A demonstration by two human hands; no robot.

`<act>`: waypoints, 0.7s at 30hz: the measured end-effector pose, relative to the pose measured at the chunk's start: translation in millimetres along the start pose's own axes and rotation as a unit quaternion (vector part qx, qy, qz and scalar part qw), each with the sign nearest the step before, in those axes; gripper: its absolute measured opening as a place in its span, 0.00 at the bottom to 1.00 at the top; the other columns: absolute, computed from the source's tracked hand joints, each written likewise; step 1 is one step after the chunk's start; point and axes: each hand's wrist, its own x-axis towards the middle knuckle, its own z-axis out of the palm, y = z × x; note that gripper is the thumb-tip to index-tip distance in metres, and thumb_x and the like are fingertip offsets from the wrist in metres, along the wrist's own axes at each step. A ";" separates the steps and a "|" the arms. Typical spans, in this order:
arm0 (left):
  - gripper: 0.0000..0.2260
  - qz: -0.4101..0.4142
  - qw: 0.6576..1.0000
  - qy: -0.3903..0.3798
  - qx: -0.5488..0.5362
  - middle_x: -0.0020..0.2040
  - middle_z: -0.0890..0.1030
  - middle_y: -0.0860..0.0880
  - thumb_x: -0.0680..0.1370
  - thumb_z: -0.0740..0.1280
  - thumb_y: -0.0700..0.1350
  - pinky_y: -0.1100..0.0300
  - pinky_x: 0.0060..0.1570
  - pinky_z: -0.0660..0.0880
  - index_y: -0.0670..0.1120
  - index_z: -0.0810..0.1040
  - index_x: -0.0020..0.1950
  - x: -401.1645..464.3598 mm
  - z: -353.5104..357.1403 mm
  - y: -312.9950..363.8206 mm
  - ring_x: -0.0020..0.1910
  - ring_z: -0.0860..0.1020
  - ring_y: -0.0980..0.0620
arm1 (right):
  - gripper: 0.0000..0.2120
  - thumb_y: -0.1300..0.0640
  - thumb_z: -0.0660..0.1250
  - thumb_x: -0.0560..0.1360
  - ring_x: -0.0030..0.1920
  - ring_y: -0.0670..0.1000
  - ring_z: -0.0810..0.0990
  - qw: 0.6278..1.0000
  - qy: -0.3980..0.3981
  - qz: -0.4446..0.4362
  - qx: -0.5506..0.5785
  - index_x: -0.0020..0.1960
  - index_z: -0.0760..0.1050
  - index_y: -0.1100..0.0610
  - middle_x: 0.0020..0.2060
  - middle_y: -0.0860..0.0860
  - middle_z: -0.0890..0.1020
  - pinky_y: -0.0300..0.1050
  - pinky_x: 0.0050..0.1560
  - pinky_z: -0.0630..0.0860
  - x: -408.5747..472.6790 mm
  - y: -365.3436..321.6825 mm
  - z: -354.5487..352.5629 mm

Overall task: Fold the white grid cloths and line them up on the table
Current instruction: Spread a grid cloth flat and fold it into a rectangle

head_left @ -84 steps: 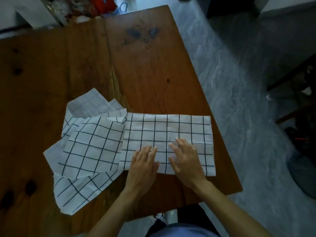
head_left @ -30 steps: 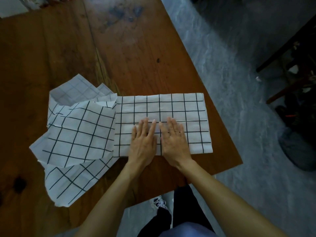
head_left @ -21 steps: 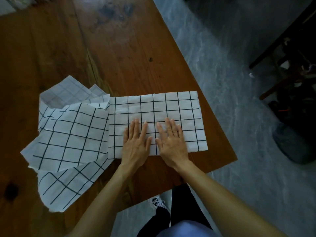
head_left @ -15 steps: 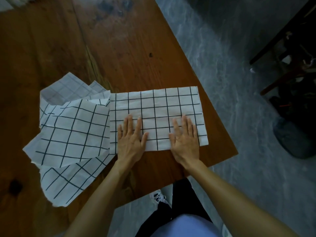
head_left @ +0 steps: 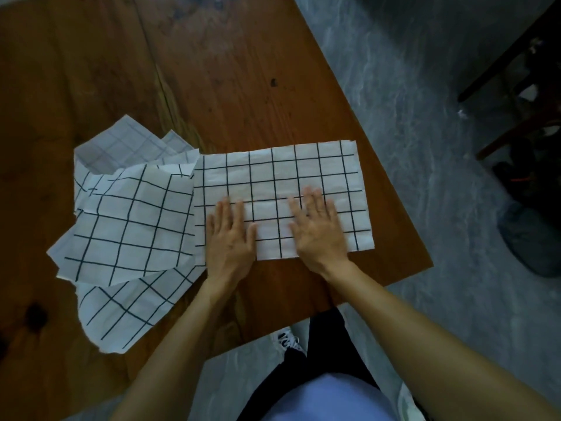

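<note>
A white cloth with a black grid [head_left: 273,174] lies flat as a long folded rectangle near the table's right front corner. My left hand [head_left: 229,238] rests palm down on its left part, fingers together and flat. My right hand [head_left: 318,229] presses flat on its right part, fingers slightly spread. Neither hand grips anything. To the left, a loose heap of unfolded grid cloths [head_left: 130,226] overlaps the rectangle's left edge; one cloth [head_left: 121,311] hangs toward the front edge.
The brown wooden table [head_left: 243,71] stretches away to the back and left. Its right edge runs diagonally beside a grey stone floor [head_left: 425,147]. Dark chair legs [head_left: 516,86] and a dark bundle [head_left: 534,238] sit on the floor at right.
My hands started side by side at the cloth's middle and have slid apart along it, left hand leftward and right hand rightward, pressing it flat. The cloth heap has not moved.
</note>
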 end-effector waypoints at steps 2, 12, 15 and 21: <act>0.29 -0.026 1.000 -0.003 -0.003 0.78 0.36 0.48 0.80 0.41 0.61 0.50 0.75 0.37 0.49 0.39 0.78 -4.5 -7.3 -19.6 0.76 0.34 0.53 | 0.26 0.45 0.44 0.83 0.77 0.52 0.37 0.999 0.018 0.043 0.000 0.79 0.45 0.50 0.78 0.54 0.43 0.50 0.76 0.36 -14.9 27.2 -6.0; 0.27 0.106 0.994 0.025 0.002 0.78 0.52 0.43 0.80 0.50 0.59 0.46 0.75 0.46 0.47 0.57 0.76 -14.8 -12.8 3.0 0.77 0.47 0.46 | 0.27 0.48 0.47 0.81 0.78 0.55 0.41 0.997 0.048 0.054 0.015 0.78 0.52 0.55 0.78 0.58 0.49 0.55 0.76 0.39 -34.0 33.8 -18.6; 0.23 0.239 0.971 0.016 0.000 0.74 0.65 0.39 0.79 0.57 0.58 0.43 0.72 0.58 0.46 0.71 0.67 -26.2 -7.8 11.1 0.75 0.59 0.43 | 0.25 0.52 0.56 0.80 0.78 0.55 0.45 0.997 0.027 -0.055 0.047 0.76 0.59 0.55 0.78 0.58 0.52 0.54 0.77 0.44 -39.0 15.6 -14.2; 0.12 0.312 0.947 0.076 0.007 0.61 0.79 0.39 0.78 0.62 0.50 0.45 0.67 0.68 0.45 0.82 0.50 -33.7 -3.5 12.6 0.63 0.75 0.41 | 0.24 0.49 0.55 0.81 0.78 0.55 0.50 0.996 -0.001 -0.077 0.054 0.75 0.62 0.54 0.77 0.58 0.57 0.53 0.77 0.48 -49.4 11.6 -5.1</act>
